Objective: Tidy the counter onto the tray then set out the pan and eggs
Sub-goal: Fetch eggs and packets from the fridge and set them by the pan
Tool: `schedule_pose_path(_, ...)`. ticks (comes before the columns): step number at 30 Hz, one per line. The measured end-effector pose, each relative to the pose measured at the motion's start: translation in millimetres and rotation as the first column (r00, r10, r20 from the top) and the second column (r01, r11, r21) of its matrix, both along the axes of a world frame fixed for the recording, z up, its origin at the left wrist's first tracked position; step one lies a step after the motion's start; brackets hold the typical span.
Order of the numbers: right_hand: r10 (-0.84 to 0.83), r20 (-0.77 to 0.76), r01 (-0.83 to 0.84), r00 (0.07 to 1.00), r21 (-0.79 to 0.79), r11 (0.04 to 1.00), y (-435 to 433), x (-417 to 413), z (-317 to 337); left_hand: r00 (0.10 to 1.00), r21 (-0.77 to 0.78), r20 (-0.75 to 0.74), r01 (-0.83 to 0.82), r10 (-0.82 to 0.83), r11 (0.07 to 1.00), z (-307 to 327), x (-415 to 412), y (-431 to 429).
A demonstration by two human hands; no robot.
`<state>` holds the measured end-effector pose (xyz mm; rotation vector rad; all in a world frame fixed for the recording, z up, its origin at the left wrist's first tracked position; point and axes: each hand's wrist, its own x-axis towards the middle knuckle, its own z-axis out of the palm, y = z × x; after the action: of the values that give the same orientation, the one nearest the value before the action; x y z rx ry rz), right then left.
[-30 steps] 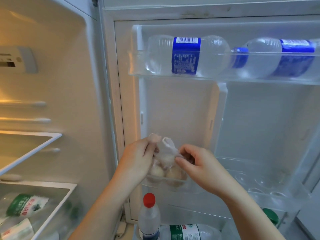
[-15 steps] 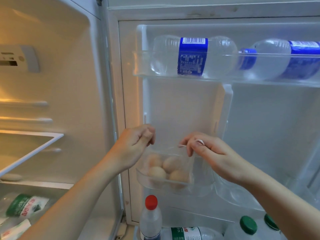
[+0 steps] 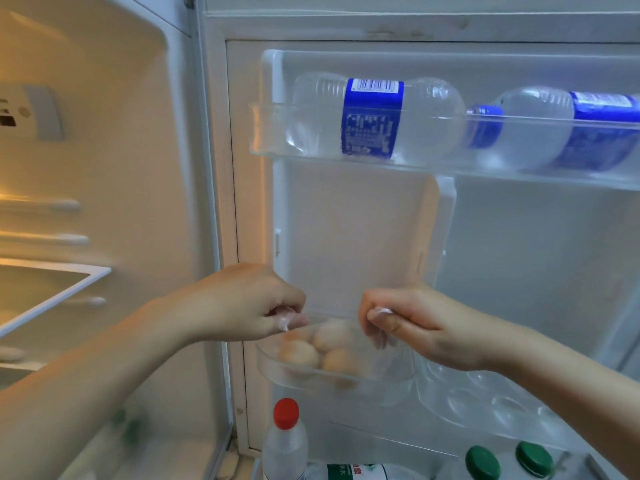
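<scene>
Head view: an open fridge, seen from the person's own eyes, with the fridge door (image 3: 346, 237) swung out ahead and the lit cabinet to the left.

Both bare arms reach forward to a small clear door bin (image 3: 277, 368) at mid height. Inside it lie about 4 brown eggs (image 3: 329, 351), bunched together and wrapped in a thin clear plastic bag (image 3: 377, 355).

The left hand (image 3: 239, 303) sits just left of and slightly above the eggs, fingers curled tight, pinching a white scrap of the bag's rim. The right hand (image 3: 419, 327) mirrors it on the right, pinching the other side of the rim. The two pinches are spread apart, so the bag mouth looks stretched open between them.

The eggs lie directly below and between the 2 grips, about equally near each hand. The cluster runs roughly side to side along the bin.

Room to move looks best straight up and toward the person. The bin's front wall stands between the eggs and the viewer, so a lift must clear it first. Well above, 2 blue-label water bottles (image 3: 374, 116) lie on their sides in the top shelf. Below, a red-capped bottle (image 3: 285, 441) stands just under the bin, with 2 green caps (image 3: 481, 460) lower right. To the right, an empty egg tray (image 3: 485, 407) adjoins the bin.
</scene>
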<state>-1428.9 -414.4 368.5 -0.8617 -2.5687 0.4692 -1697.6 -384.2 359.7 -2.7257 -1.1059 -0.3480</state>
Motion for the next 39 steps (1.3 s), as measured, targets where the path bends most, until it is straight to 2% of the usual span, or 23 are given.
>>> schedule_pose_path(5,-0.068,0.239,0.054,0.969,0.064,0.996,-4.2,7.8,-1.5,0.976,-0.055,-0.192,-0.118,0.106,0.991,14.5,-1.8,-6.7)
schedule_pose_path(9,-0.076,0.332,0.004,0.94,0.211,0.977,-11.1,9.7,1.3,0.956,-0.065,-0.252,-0.172,0.15,0.983,19.2,-0.8,-14.0)
schedule_pose_path(12,-0.065,0.401,-0.04,0.914,0.248,0.968,-15.5,11.1,4.5,0.937,-0.041,-0.286,-0.222,0.201,0.974,17.8,1.2,-22.7)
schedule_pose_path(19,-0.069,0.485,-0.007,0.872,0.153,0.988,-18.0,7.3,3.3,0.916,-0.032,-0.276,-0.311,0.29,0.95,8.1,3.3,-39.5)
schedule_pose_path(24,-0.202,0.532,0.105,0.822,0.207,0.973,-15.2,-5.7,-0.6,0.92,-0.085,-0.254,-0.328,0.297,0.941,-7.7,10.0,-50.0)
schedule_pose_path(30,-0.263,0.503,0.096,0.823,0.333,0.938,-21.7,-7.2,13.0,0.936,-0.234,-0.156,-0.345,0.315,0.909,0.5,3.3,-53.3)
schedule_pose_path(32,-0.261,0.509,0.069,0.82,0.365,0.928,-24.0,-5.7,17.0,0.93,-0.186,-0.131,-0.362,0.343,0.913,2.9,2.3,-53.3)
schedule_pose_path(35,-0.259,0.553,0.07,0.792,0.338,0.938,-24.4,-8.4,16.4,0.933,0.016,-0.051,-0.357,0.357,0.934,0.9,4.1,-50.7)
schedule_pose_path(37,-0.255,0.522,0.088,0.814,0.323,0.942,-22.1,-12.5,15.8,0.932,0.154,0.004,-0.358,0.362,0.921,-1.1,6.5,-46.3)
schedule_pose_path(39,-0.243,0.45,0.107,0.859,0.307,0.946,-18.9,-15.9,16.3,0.958,0.294,0.034,-0.281,0.284,0.913,-1.1,8.4,-44.1)
